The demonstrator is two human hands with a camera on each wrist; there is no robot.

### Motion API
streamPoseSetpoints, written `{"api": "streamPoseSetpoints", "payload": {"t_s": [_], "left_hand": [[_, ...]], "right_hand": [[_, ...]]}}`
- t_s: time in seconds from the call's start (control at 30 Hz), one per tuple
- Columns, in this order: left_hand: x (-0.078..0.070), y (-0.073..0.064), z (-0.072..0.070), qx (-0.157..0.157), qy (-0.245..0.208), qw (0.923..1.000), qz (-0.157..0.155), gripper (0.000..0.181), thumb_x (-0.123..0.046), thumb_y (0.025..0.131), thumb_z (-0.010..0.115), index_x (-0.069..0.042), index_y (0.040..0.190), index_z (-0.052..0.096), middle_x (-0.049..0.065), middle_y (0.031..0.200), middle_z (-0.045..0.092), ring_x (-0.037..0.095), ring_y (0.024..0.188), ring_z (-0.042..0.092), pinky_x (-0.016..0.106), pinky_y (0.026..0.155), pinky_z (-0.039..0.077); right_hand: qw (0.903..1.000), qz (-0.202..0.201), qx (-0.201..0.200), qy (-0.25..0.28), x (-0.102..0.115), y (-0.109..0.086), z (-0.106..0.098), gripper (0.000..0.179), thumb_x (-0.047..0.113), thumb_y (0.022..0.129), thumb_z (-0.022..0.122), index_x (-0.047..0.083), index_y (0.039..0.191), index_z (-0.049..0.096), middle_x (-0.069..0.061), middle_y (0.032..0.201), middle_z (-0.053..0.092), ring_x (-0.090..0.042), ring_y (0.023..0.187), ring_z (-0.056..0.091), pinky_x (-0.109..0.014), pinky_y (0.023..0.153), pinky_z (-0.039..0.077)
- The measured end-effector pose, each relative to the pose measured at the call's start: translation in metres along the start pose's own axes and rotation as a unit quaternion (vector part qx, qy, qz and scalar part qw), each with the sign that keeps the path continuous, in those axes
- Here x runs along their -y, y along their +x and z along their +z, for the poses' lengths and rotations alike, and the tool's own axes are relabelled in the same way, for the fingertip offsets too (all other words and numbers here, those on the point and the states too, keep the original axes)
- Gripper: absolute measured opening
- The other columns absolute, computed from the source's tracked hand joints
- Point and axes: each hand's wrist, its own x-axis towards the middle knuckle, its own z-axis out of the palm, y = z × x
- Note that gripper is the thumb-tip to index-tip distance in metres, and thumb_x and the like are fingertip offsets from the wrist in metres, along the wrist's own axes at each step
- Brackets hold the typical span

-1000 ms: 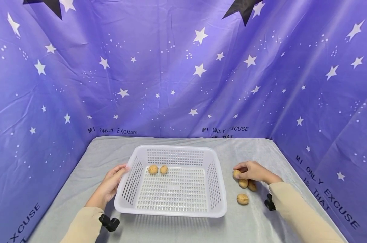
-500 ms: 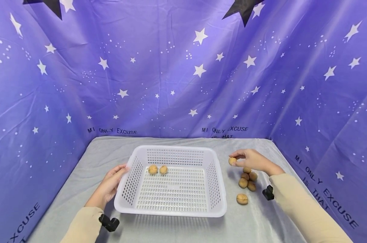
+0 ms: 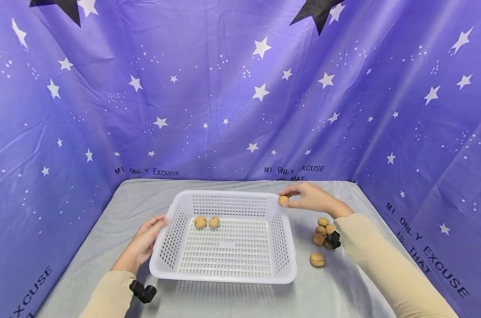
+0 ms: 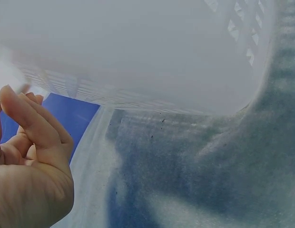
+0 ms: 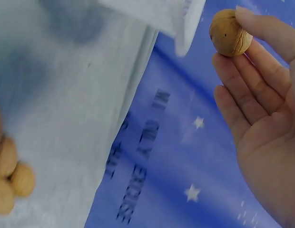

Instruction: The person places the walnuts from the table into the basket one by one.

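Note:
A white plastic basket (image 3: 224,279) with perforated walls stands mid-table, with two walnuts (image 3: 200,222) inside near its far left corner. My left hand (image 3: 146,240) grips the basket's left rim between thumb and fingers; in the left wrist view that hand (image 4: 35,161) shows beside the basket's wall (image 4: 138,57). Between the thumb and fingertips of my right hand (image 3: 313,197) is a pinched walnut (image 3: 283,200), at the basket's far right corner in the head view. The right wrist view shows this walnut (image 5: 229,33) raised, with the other fingers extended below it.
Right of the basket lies a cluster of several walnuts (image 3: 319,239), partly covered by the black wrist camera (image 3: 333,240). A single walnut (image 3: 317,260) lies nearer the front. Grey cloth covers the table (image 3: 141,190); purple star-printed curtains (image 3: 208,110) enclose three sides.
My right hand has lifted the walnut off the cluster and carried it left and away from me to the basket's far right corner. The left hand and basket have stayed still.

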Motion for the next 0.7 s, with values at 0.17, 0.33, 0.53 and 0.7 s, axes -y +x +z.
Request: {"api": "streamPoseSetpoints", "payload": {"t_s": [0.17, 0.33, 0.53, 0.7], "left_hand": [[0.001, 0.0, 0.0, 0.001, -0.002, 1.0, -0.001, 0.026, -0.027, 0.101, 0.062, -0.016, 0.124, 0.059, 0.003, 0.101, 0.071, 0.021, 0.087, 0.072, 0.034, 0.07, 0.061], [-0.001, 0.0, 0.001, -0.002, 0.001, 1.0, -0.002, 0.03, -0.028, 0.101, 0.063, -0.015, 0.127, 0.057, 0.004, 0.102, 0.07, 0.022, 0.088, 0.071, 0.035, 0.07, 0.061], [-0.001, 0.0, 0.001, 0.0, 0.005, 1.0, 0.0, 0.038, -0.03, 0.101, 0.062, -0.01, 0.132, 0.053, 0.005, 0.104, 0.069, 0.022, 0.09, 0.071, 0.036, 0.072, 0.061], [0.0, 0.0, 0.0, 0.001, 0.002, 1.0, -0.002, 0.04, -0.03, 0.101, 0.062, -0.009, 0.134, 0.052, 0.006, 0.104, 0.07, 0.022, 0.088, 0.071, 0.035, 0.071, 0.061]], "right_hand": [[0.9996, -0.019, 0.018, 0.009, 0.02, 0.026, 0.011, 0.044, 0.029, 0.087, 0.079, 0.01, 0.125, 0.069, 0.0, 0.12, 0.07, -0.023, 0.113, 0.063, -0.05, 0.1, 0.048], [0.998, -0.044, 0.046, 0.001, 0.035, 0.051, 0.025, 0.043, 0.024, 0.088, 0.077, 0.008, 0.126, 0.068, 0.002, 0.117, 0.071, -0.019, 0.113, 0.063, -0.048, 0.103, 0.046], [0.9956, -0.052, 0.078, 0.008, 0.05, 0.078, 0.049, 0.038, 0.021, 0.088, 0.075, 0.012, 0.125, 0.07, 0.005, 0.117, 0.071, -0.012, 0.109, 0.065, -0.042, 0.102, 0.048], [0.9927, -0.039, 0.107, 0.042, 0.056, 0.092, 0.07, 0.036, 0.015, 0.088, 0.074, 0.009, 0.124, 0.07, 0.003, 0.118, 0.07, -0.011, 0.106, 0.065, -0.041, 0.099, 0.051]]}}
